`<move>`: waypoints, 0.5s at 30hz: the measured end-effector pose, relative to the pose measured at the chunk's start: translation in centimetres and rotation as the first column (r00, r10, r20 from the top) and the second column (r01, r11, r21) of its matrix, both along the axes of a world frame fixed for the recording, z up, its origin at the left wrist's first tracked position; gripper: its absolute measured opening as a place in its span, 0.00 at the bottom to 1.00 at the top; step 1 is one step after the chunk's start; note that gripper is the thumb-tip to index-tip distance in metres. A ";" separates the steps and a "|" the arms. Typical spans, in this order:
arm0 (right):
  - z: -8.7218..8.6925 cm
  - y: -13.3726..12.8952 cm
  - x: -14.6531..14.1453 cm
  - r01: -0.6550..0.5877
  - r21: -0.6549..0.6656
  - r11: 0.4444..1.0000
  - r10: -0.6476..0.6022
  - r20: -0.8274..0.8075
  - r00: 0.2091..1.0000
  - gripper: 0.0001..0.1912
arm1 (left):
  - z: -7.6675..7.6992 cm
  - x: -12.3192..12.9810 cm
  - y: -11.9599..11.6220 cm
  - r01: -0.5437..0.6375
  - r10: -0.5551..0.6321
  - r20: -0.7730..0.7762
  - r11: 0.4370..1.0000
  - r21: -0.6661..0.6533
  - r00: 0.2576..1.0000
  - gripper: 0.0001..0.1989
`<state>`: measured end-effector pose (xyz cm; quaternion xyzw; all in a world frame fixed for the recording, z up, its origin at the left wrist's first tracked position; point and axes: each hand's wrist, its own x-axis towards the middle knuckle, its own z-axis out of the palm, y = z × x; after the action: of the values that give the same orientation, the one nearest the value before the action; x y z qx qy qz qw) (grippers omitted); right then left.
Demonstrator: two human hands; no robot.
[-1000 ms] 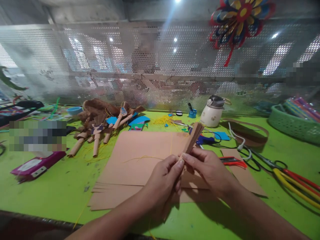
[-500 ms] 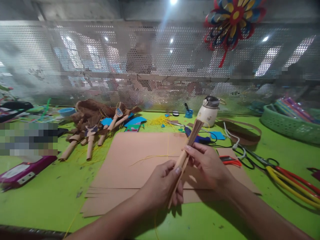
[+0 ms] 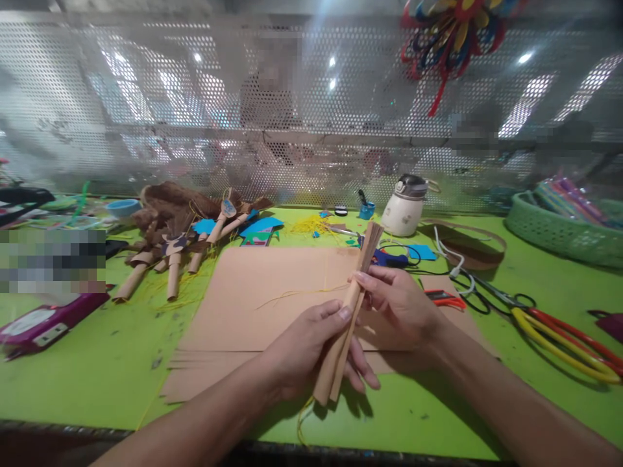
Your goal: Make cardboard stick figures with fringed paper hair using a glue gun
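A rolled brown paper bundle (image 3: 339,353), cut into a fringe at its upper end, slants between both hands above the table. My left hand (image 3: 325,337) is closed round its lower middle, thumb on top and some fingers stretched out beneath. Higher up, just under the fringe, my right hand (image 3: 394,299) pinches the bundle between thumb and fingers. Below both lies a stack of brown paper sheets (image 3: 263,324). A thin yellow string (image 3: 287,296) crosses the top sheet, and another yellow strand hangs near the bundle's lower end.
Finished-looking paper rolls with fringed tops (image 3: 174,263) lie at the left, near a purple power strip (image 3: 53,322). A blue glue gun (image 3: 389,258), a white bottle (image 3: 403,211), a red cutter (image 3: 445,299), yellow-and-red-handled scissors (image 3: 555,337) and a green basket (image 3: 555,227) are farther right.
The bundle's lower end has opened out and shows two rolled edges. My left hand's fingers have spread beneath it. My right hand keeps its pinch. The whole view has shifted slightly.
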<state>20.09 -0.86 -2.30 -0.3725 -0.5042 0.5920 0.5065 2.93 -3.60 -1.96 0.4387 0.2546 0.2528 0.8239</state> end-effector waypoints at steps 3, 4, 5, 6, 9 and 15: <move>0.1 0.1 -0.1 -0.028 -0.045 0.999 0.025 -0.070 0.997 0.09 | -0.1 0.1 0.1 0.003 -0.003 0.002 1.000 -0.015 1.000 0.14; 0.1 0.2 -0.2 -0.032 -0.063 0.997 0.027 -0.085 0.996 0.09 | -0.1 0.1 0.1 0.001 -0.001 0.009 1.000 -0.022 1.000 0.14; 0.1 0.2 -0.3 -0.031 -0.080 0.996 0.023 -0.096 0.995 0.09 | -0.1 0.2 0.2 -0.006 0.006 0.015 1.000 -0.028 1.000 0.14; 0.2 0.2 -0.4 -0.028 -0.094 0.995 0.018 -0.099 0.995 0.09 | -0.2 0.2 0.2 -0.017 0.018 0.017 0.999 -0.032 1.000 0.13; 0.2 0.0 -0.7 -0.038 -0.102 0.994 0.028 -0.097 0.995 0.10 | -0.1 0.4 0.1 -0.063 0.063 0.007 0.997 -0.034 0.998 0.12; 0.2 -1.2 -1.3 -0.044 -0.060 0.997 0.051 0.106 0.993 0.14 | 0.7 0.0 0.4 -0.284 0.285 0.033 0.958 -0.035 0.958 0.10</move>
<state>18.82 -2.08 -2.08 -0.4060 -0.5221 0.5973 0.4536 2.97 -3.23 -1.22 0.3803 0.3033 0.3730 0.7901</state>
